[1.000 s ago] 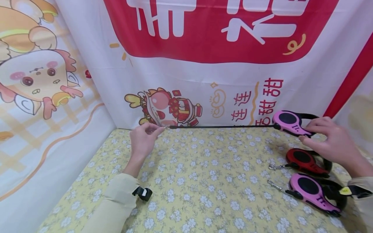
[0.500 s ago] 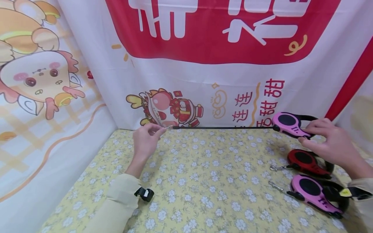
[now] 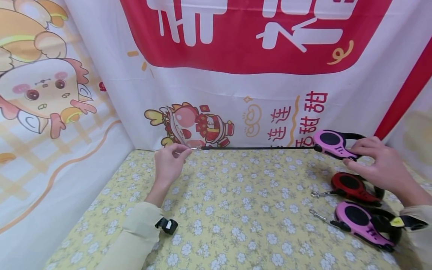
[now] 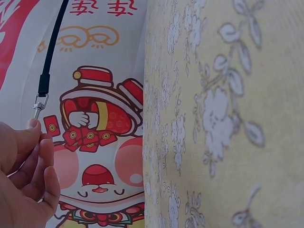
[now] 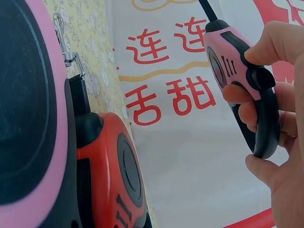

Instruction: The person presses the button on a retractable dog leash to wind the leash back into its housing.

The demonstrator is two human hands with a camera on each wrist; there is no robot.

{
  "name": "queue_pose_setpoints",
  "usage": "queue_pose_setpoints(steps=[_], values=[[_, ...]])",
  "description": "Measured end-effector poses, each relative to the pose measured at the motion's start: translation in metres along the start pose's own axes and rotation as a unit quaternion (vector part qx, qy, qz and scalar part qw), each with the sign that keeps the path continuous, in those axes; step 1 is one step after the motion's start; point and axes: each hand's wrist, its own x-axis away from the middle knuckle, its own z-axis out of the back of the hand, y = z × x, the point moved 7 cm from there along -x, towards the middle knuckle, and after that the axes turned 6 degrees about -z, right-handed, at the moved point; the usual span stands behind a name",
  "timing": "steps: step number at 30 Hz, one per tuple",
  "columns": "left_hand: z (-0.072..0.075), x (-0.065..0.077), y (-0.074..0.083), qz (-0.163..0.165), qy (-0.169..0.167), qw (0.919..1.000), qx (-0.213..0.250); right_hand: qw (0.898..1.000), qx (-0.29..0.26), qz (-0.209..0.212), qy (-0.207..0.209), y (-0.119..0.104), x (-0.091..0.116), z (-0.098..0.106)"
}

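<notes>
In the head view, my left hand [image 3: 168,165] is at the back left of the table, pinching the metal snap hook [image 4: 38,107] of a leash between thumb and fingertips. A black cord [image 3: 260,148] runs taut from the hook to a pink-and-black retractable leash [image 3: 330,144] on the right. My right hand [image 3: 383,165] grips that leash by its black loop handle. The right wrist view shows the thumb of the right hand [image 5: 285,90] on the leash's black top by the button, its fingers curled round the handle.
A red retractable leash [image 3: 350,184] and a second pink one [image 3: 357,217] lie at the right of the table, hooks pointing left. Yellow floral cloth [image 3: 236,210] covers the table. A printed white-and-red curtain [image 3: 209,86] hangs right behind it, with another on the left.
Both hands have come very slightly closer together, the left edging right and the right edging left. The cord stays stretched between them, and the grips are the same.
</notes>
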Motion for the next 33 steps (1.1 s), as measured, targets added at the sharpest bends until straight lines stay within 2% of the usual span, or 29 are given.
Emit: queue_pose_setpoints(steps=[7,16,25,33], values=[[-0.0022,-0.0008,0.0017,-0.005,-0.005,1.0000,-0.003,1.000,-0.003,-0.001,0.001,0.0000,-0.0003,0.0010],[-0.0054,-0.0010,0.0027,0.009,-0.015,0.9998,0.003,1.000,-0.001,0.006,0.004,0.0013,-0.0007,0.0011],[-0.0078,-0.0013,0.0030,0.001,-0.019,0.9998,-0.004,1.000,-0.001,0.006,0.000,0.0014,-0.0010,0.0002],[-0.0095,0.0002,0.0032,0.013,-0.026,0.9996,-0.002,1.000,-0.001,0.008,0.001,-0.0005,-0.0003,-0.0001]])
